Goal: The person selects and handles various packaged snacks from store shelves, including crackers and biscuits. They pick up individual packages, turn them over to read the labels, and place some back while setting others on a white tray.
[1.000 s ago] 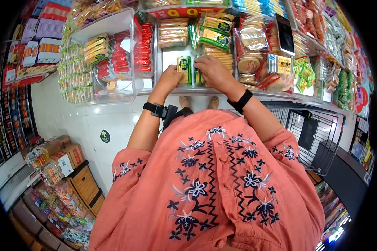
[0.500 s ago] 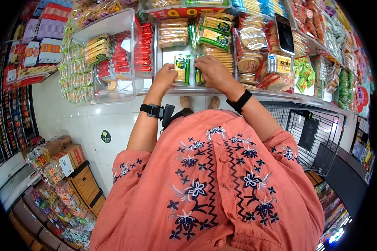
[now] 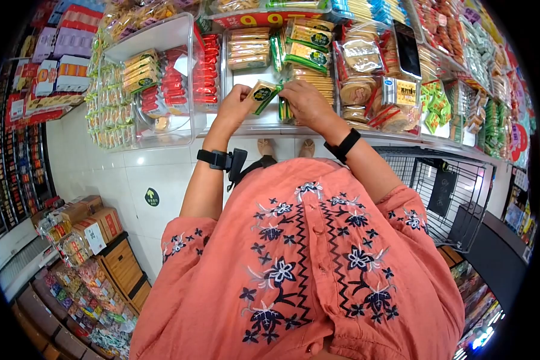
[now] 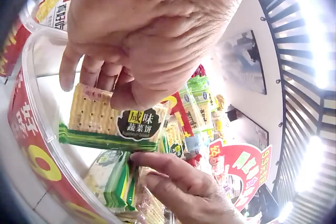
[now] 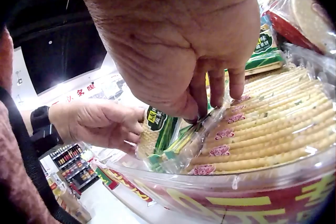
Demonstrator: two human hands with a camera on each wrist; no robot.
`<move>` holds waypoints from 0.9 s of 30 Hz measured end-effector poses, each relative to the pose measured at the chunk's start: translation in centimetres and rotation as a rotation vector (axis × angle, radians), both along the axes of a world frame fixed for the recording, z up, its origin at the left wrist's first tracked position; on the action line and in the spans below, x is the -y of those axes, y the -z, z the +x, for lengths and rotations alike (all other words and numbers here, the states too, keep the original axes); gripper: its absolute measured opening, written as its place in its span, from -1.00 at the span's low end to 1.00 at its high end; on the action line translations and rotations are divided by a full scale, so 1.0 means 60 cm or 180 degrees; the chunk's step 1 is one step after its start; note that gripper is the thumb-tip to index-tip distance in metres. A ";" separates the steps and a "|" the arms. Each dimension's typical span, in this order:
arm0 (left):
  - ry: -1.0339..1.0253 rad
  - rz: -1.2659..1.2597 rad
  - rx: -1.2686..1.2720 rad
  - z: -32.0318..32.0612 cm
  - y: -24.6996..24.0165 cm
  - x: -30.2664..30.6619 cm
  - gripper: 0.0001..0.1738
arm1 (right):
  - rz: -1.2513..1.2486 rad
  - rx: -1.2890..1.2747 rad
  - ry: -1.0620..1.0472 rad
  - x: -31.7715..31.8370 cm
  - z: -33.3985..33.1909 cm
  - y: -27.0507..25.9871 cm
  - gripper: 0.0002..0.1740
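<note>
My left hand holds a packet of square vegetable crackers, thumb on the label side and fingers behind it. The packet has a clear wrapper, a green edge and a dark label, and it is tilted above the clear bin. To its right, my right hand has its fingertips at the top edges of upright green-edged cracker packets, thumb and fingers pinching there. A long row of crackers on edge runs beside that hand in the same bin.
More cracker packets stack at the bin's back. A clear bin with red packets stands left; bags of round biscuits and a phone lie right. A wire cart is at my right side.
My left hand has raised the cracker packet from the bin floor and turned it slantwise toward the right hand. The right hand stays at the row.
</note>
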State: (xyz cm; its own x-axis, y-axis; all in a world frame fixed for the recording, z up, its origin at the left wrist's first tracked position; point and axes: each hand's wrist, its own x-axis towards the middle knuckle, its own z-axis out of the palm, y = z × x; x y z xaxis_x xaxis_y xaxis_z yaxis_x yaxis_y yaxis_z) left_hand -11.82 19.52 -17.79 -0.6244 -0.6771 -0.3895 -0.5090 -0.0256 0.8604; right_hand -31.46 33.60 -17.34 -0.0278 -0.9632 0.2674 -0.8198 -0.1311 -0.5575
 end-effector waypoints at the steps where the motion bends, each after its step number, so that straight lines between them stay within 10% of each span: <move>1: 0.0027 -0.0143 0.0035 -0.003 -0.003 -0.001 -0.66 | 0.0000 0.0005 0.0001 0.001 0.000 0.000 -0.75; 27: 0.0904 -0.3446 -0.0093 -0.044 -0.011 -0.030 -0.82 | -0.0072 -0.0121 -0.0026 0.002 -0.003 0.009 -0.71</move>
